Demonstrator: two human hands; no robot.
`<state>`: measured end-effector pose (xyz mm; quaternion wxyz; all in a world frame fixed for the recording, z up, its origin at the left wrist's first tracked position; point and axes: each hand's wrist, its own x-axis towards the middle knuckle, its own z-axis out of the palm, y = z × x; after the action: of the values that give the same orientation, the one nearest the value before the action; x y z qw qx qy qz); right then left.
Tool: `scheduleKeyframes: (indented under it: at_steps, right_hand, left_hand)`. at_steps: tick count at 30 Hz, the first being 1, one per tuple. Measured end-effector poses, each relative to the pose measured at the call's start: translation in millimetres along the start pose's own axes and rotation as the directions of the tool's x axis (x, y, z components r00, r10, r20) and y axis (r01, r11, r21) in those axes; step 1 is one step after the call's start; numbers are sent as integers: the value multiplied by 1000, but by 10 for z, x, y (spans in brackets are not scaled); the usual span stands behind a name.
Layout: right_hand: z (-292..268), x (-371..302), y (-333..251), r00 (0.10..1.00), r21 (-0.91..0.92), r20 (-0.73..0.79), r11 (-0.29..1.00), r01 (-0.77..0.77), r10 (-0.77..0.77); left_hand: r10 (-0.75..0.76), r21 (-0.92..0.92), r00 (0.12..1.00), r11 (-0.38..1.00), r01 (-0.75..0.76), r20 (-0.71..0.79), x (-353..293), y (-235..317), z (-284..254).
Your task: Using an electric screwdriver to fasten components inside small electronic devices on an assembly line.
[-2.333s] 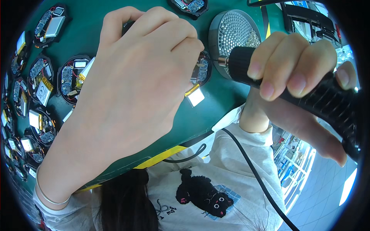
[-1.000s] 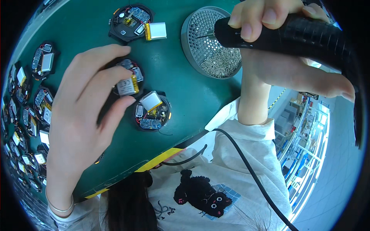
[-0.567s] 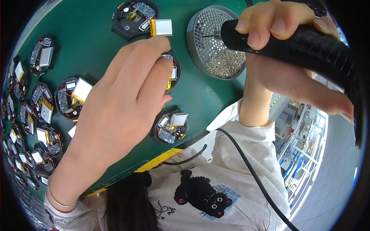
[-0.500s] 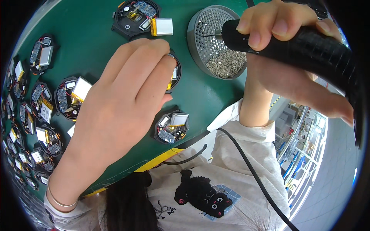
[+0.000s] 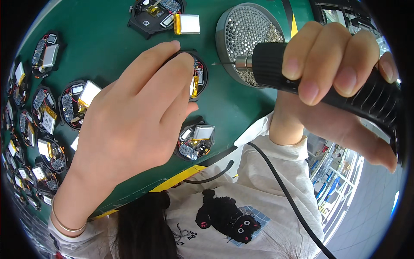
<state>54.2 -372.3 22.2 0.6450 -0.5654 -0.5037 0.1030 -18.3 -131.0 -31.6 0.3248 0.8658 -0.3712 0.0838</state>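
Note:
My right hand point(image 5: 332, 64) is wrapped round a black electric screwdriver point(image 5: 269, 64), its thin bit pointing left over the edge of a round grey screw tray point(image 5: 224, 21). Perforated inside, the tray holds many tiny metal screws. My left hand point(image 5: 129, 112) is closed on an open round watch case point(image 5: 199, 75) on the green mat, hiding most of it. A circuit board and a yellow-edged battery show at the case's right side. Just in front lies another open watch case point(image 5: 195, 141) with its battery lifted; a third watch case point(image 5: 148, 26) is behind, a battery point(image 5: 188, 24) beside it.
Many similar open watch cases point(image 5: 48, 110) crowd the left of the green mat point(image 5: 235, 112). Yellow-black tape point(image 5: 177, 179) marks its near edge. A black cable point(image 5: 284, 194) hangs across my front. Shelving point(image 5: 334, 172) stands beyond the bench at right.
My right hand and the screwdriver have moved slightly down and right, and the bit has come away from the tray's middle to its left edge. The left hand has shifted slightly on the watch case.

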Motion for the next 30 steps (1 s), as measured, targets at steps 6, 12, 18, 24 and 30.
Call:
scheduleKeyframes:
  at_steps: [6, 12, 18, 24, 30]
  right_hand:
    - [71, 12, 41, 1000, 22, -3, 1000, -7, 7]
    - [105, 29, 70, 1000, 36, -7, 999, -11, 11]
    - [144, 50, 86, 1000, 49, 0, 999, -19, 19]
    - [145, 67, 96, 1000, 50, 2, 999, -21, 21]
    - [141, 92, 98, 1000, 63, 11, 998, -21, 20]
  left_hand:
    - [4, 46, 1000, 999, -4, 20, -7, 7, -1]
    - [2, 23, 1000, 1000, -2, -20, -12, -4, 29]
    - [-21, 9, 999, 1000, 21, -26, -12, -6, 33]
    - [-34, 12, 999, 999, 35, -39, -9, 8, 59]
    - [-39, -13, 999, 999, 38, -23, 1, -4, 41]
